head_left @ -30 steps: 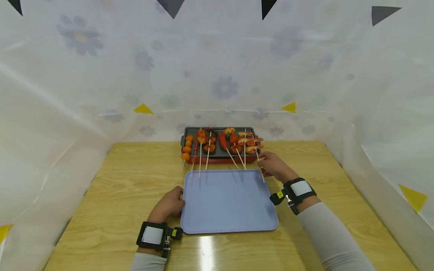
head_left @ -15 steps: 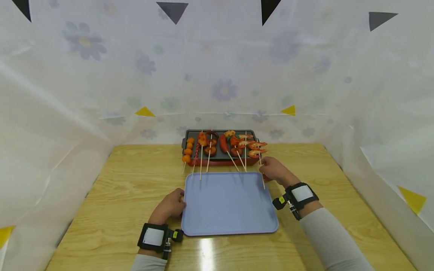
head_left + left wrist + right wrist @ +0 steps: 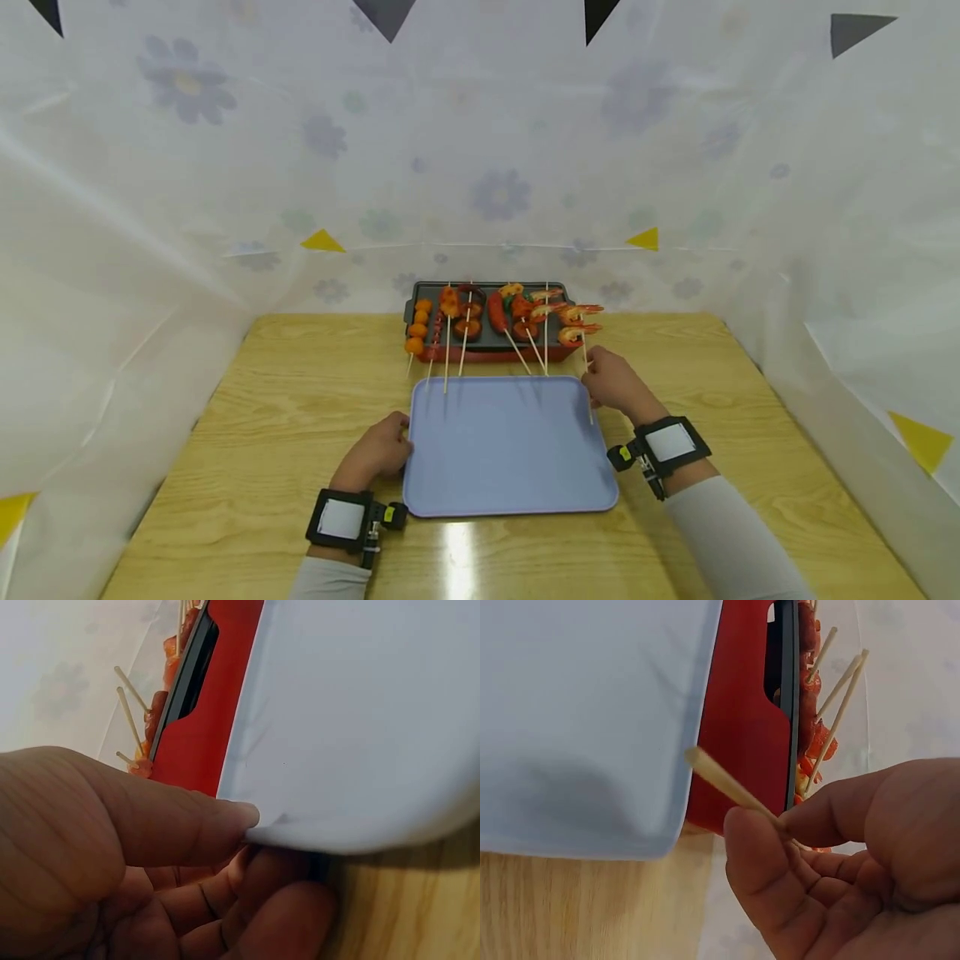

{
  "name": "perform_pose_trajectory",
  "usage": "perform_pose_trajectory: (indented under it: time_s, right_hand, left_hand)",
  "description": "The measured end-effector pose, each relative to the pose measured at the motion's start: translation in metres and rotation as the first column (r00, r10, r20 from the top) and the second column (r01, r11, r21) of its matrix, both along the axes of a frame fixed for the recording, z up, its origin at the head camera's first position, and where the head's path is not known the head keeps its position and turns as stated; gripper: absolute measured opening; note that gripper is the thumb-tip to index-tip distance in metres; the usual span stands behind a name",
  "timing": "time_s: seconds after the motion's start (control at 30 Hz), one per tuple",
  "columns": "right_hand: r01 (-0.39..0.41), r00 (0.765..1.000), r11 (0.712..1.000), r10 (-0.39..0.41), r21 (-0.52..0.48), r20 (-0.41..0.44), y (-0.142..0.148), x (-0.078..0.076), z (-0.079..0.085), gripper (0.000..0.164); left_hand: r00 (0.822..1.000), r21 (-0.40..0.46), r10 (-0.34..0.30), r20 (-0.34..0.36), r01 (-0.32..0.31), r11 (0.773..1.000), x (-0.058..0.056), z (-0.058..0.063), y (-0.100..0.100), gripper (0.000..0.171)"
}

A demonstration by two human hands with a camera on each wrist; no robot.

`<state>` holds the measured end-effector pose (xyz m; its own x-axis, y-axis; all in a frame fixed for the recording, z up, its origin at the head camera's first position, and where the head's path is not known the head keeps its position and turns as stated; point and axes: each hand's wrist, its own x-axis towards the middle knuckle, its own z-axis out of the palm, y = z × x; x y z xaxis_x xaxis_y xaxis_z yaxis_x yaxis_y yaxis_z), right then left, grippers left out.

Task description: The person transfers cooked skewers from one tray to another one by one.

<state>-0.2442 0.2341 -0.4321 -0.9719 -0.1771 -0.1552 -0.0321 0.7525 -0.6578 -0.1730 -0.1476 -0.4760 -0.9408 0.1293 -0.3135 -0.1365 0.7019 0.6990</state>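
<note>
My right hand [image 3: 618,385] pinches the bare stick of a shrimp skewer [image 3: 573,315] between thumb and fingers. The shrimp overlap the grill's right end in the head view, and the stick's lower end [image 3: 731,787] points over the corner of a lilac tray [image 3: 510,450]. At the tray's left edge my left hand [image 3: 378,450] grips the rim, thumb on top and fingers beneath, as the left wrist view shows. Behind the tray stands a red-and-black tabletop grill [image 3: 495,356]. A second shrimp skewer [image 3: 546,333] lies on it, just left of the held one.
Also on the grill are a skewer of orange balls [image 3: 417,329], a red sausage skewer [image 3: 497,313] and several others, their sticks jutting toward the tray. A wooden table [image 3: 300,400] carries everything. White flowered sheeting [image 3: 495,167] hangs around the back and sides.
My right hand has moved slightly right and nearer to me, drawing the shrimp skewer away from the one beside it. My left hand stays on the tray's rim.
</note>
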Motion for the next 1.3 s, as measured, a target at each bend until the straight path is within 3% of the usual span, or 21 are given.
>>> perform_pose_trajectory:
  time_s: [0.1,0.2,0.3,0.77,0.97,1.3]
  right_hand:
    - [-0.01,0.992,0.995,0.023,0.1,-0.127,0.001,0.003,-0.003,0.037]
    - [0.019,0.967,0.984,0.028,0.179,-0.252,0.0,0.006,-0.006,0.03]
    - [0.056,0.951,0.979,0.007,0.196,-0.309,-0.002,0.008,-0.009,0.028]
    - [0.095,0.934,0.991,-0.055,0.097,-0.353,-0.007,0.022,-0.014,0.036]
    - [0.09,0.92,0.994,-0.061,0.057,-0.387,-0.006,0.027,-0.016,0.033]
    - [0.103,0.922,0.994,-0.078,0.045,-0.38,-0.01,0.035,-0.021,0.033]
  left_hand:
    - [1.0,0.002,0.004,0.004,-0.004,1.0,0.0,0.001,0.001,0.04]
    - [1.0,0.015,0.004,-0.005,-0.004,1.0,-0.001,0.002,0.001,0.039]
    - [1.0,0.018,0.004,-0.009,-0.004,1.0,-0.003,0.003,0.001,0.039]
    - [0.999,0.11,0.036,0.035,-0.039,0.993,0.003,0.0,-0.004,0.038]
    - [0.999,0.113,0.039,0.033,-0.043,0.993,0.002,-0.001,-0.004,0.038]
    - [0.998,0.116,0.041,0.04,-0.045,0.992,0.003,0.0,-0.004,0.04]
